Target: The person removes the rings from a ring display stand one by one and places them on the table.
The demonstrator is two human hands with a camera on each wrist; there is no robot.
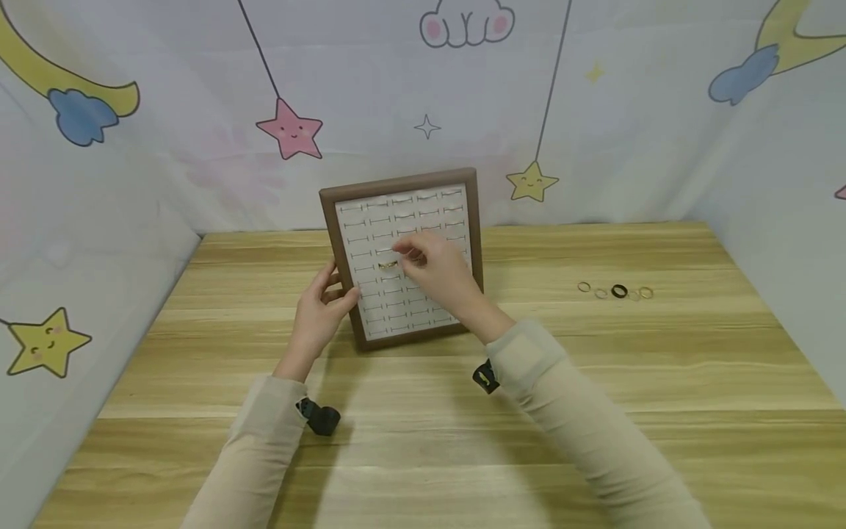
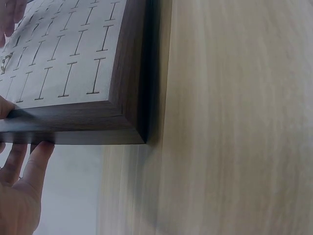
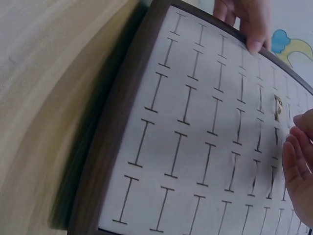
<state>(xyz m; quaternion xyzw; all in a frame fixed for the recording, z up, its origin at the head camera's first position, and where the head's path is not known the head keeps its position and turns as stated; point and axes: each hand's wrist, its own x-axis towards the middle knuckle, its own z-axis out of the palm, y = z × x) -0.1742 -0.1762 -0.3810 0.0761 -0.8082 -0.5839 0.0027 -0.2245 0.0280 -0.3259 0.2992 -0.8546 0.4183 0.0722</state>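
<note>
A ring display board (image 1: pixel 403 342) with a brown frame and a white slotted face leans back on the table. My left hand (image 1: pixel 319 316) grips its left edge, thumb on the front and fingers behind, as the left wrist view (image 2: pixel 22 191) also shows. One gold ring (image 1: pixel 388 265) sits in a slot left of the middle. Just right of that ring, my right hand (image 1: pixel 439 272) is held close before the white face, fingers loosely bent. No ring shows between its fingertips in the right wrist view, where the hand is partly cut off.
Several rings lie in a row on the wooden table (image 1: pixel 661 382) to the right, among them a black ring (image 1: pixel 619 292) and a gold ring (image 1: pixel 646 292). A pale cloth wall (image 1: pixel 370 88) with printed stars and moons stands behind and at both sides.
</note>
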